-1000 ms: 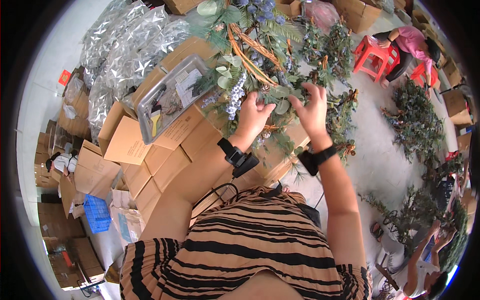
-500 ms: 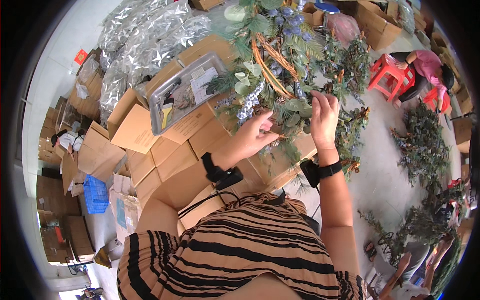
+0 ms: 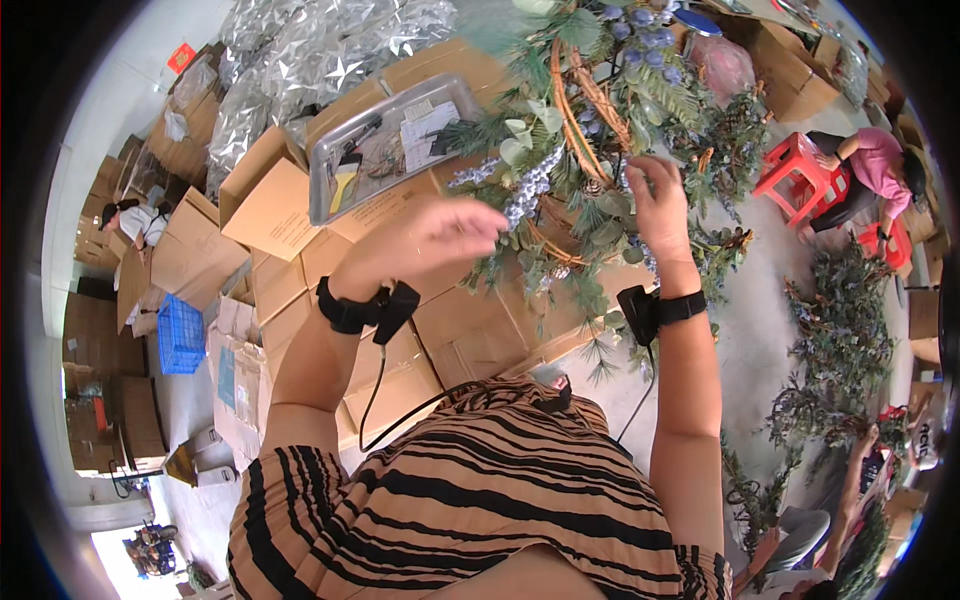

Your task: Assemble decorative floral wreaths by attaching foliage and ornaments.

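A wreath (image 3: 573, 125) of brown twigs, green leaves, pine sprigs, a pine cone and blue berries lies on cardboard boxes before me. My left hand (image 3: 440, 238) hovers left of it, blurred, fingers stretched toward the blue berry sprig (image 3: 530, 190), with nothing seen in them. At the wreath's right side, my right hand (image 3: 660, 205) has its fingers curled to a pinch among the leaves. Whatever is between those fingertips is hidden. Both wrists carry black straps with small cabled devices.
A metal tray (image 3: 318, 190) with papers, wires and a yellow-handled tool rests on the boxes beyond my left hand. Beside it stands an open carton (image 3: 265, 205). Right of me are piled greenery (image 3: 840, 330), a red stool (image 3: 795, 165) and other people. Silver star decorations (image 3: 330, 70) lie behind.
My left hand has drawn back to the left from the wreath, its fingers straightening out of a pinch. The right hand stays at the wreath's right side. The whole view has shifted slightly.
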